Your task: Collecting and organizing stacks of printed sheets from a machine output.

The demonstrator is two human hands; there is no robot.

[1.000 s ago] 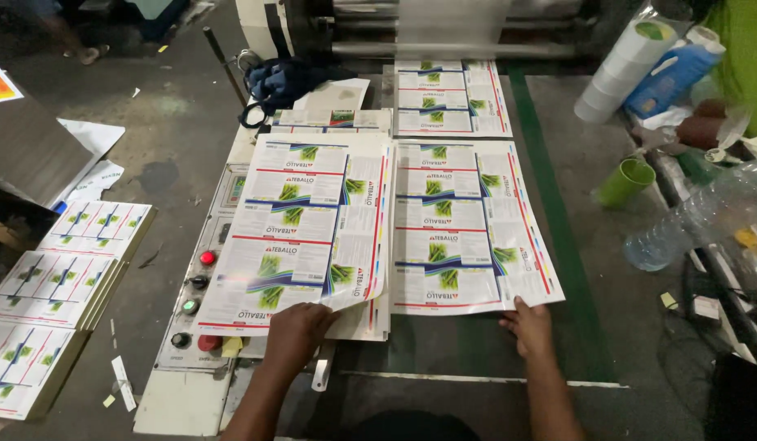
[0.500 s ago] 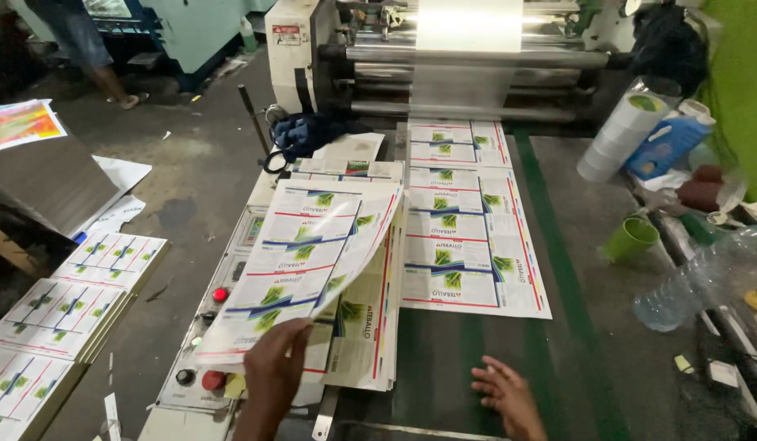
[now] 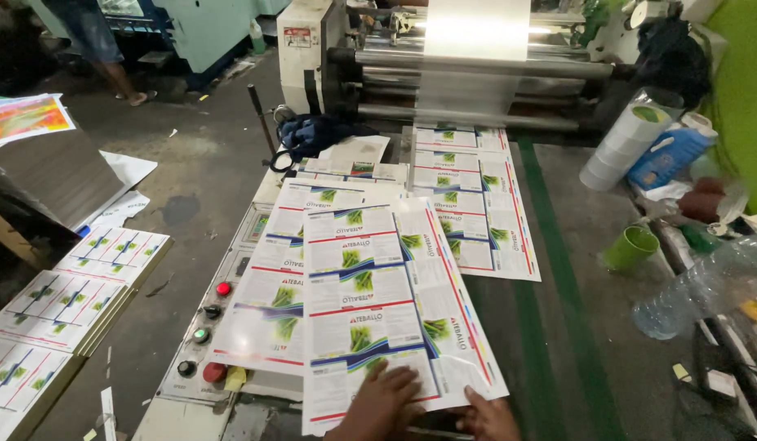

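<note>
**Mia:** What are the hands doing at the bottom of the frame?

**Ben:** The left hand (image 3: 384, 400) lies flat on the big glossy printed sheet with green plant pictures and red lines (image 3: 386, 302). Its fingers are spread wide and press down; they hold nothing. The right hand (image 3: 490, 416) touches the sheet's bottom right edge. I cannot tell how its fingers stand, because the frame cuts them off.

**Mia:** Where is that sheet?

**Ben:** In the middle of the frame. It lies on top of a pile of the same printed sheets (image 3: 268, 318) on the table, a bit crooked.

**Mia:** How do you do this well?

**Ben:** I think you push gently with flat hands, so the shiny sheet slides and does not bend. Line up its edges with the pile. Keep away from the red round button (image 3: 223, 288) at the left.

**Mia:** What's at the top?

**Ben:** A grey roller machine with clear film (image 3: 476, 49).
</note>
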